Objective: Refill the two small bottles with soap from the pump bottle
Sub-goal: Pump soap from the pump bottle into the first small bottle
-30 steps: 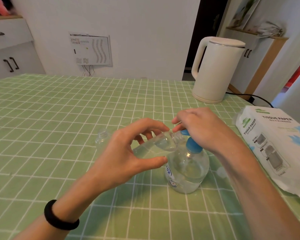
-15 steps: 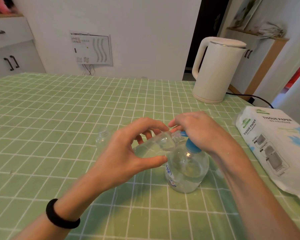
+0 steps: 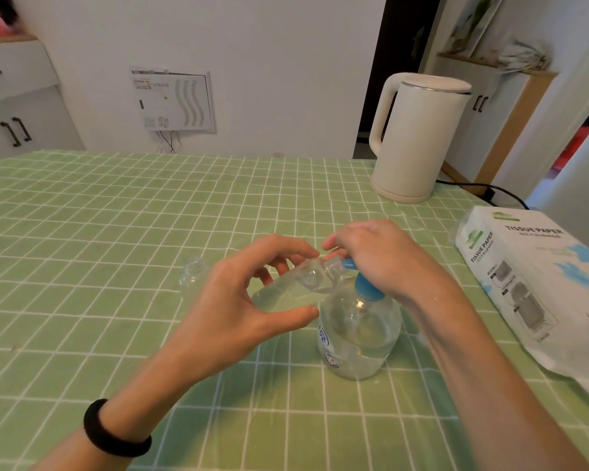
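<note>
A clear pump bottle (image 3: 357,334) with a blue pump head stands on the green checked tablecloth, partly filled with soap. My right hand (image 3: 378,256) lies over the pump head, fingers curled on it. My left hand (image 3: 238,300) grips a small clear bottle (image 3: 296,287), tilted on its side with its mouth at the blue nozzle; clear liquid lies along its lower side. A second small clear bottle (image 3: 193,275) stands uncapped on the cloth, left of and behind my left hand.
A cream electric kettle (image 3: 419,137) stands at the back right, its black cord trailing off the table. A pack of tissue paper (image 3: 538,283) lies along the right edge. White cabinets stand behind the table at left.
My right hand has dipped slightly on the pump head. The small bottle in my left hand stays at the nozzle, almost unmoved.
</note>
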### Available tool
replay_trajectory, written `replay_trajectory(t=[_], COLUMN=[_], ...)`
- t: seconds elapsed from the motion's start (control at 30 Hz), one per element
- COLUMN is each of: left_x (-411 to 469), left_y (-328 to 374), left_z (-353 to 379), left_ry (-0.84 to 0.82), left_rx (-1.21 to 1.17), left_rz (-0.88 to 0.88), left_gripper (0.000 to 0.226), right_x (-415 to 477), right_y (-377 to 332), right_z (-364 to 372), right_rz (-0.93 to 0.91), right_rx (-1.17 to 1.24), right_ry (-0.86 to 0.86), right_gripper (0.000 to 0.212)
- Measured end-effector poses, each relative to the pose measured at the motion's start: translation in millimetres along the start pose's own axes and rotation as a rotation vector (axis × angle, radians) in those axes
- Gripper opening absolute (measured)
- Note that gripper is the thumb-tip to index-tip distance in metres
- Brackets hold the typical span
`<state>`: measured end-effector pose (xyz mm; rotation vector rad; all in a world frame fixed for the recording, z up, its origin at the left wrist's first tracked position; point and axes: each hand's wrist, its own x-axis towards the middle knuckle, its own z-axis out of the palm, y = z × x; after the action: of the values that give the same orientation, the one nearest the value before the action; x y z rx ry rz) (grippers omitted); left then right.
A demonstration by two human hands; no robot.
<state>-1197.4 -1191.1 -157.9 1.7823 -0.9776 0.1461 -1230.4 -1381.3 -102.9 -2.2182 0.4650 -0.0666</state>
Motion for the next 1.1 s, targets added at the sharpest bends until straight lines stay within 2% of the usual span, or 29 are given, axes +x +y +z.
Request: replay_trajectory(t=[0.27,0.37,0.5,0.73,0.9,1.1], left_x=[0.3,1.1,0.7,0.1,1.3,-0.2], left_y=[-0.3,-1.8,-3.9,-0.7,-1.2,-2.1], left_z=[-0.5,-1.0,-1.1,0.3,-0.8,-0.9], left_ry=[-0.008,0.004,-0.002,-0.007,-0.004,-0.016], left_rx=[0.012,0.013,0.015,0.002,-0.001,0.005], left_rz=[0.017,0.021,0.008,0.01,0.009,-0.002], left_gripper=[0.049,0.05,0.051,0.049,0.049,0.05], right_x=[2.5,4.8,3.7,-0.2,0.1,-1.0], right_y=[1.5,3.0,3.2,-0.3,-2.2,0.7], right_z=[-3.5,-2.4,-1.4,-3.8,-0.9,-1.8], right_rz=[-0.058,-0.042,0.01,-0.048,-0.01,-0.001], right_rx=[-0.033,-0.022,-0.029,-0.022,-0.002,-0.004], right_ry=[0.083,0.05,0.005,0.052,0.022,0.008], right_gripper=[0.048,0.048,0.036,0.056,0.064,0.052])
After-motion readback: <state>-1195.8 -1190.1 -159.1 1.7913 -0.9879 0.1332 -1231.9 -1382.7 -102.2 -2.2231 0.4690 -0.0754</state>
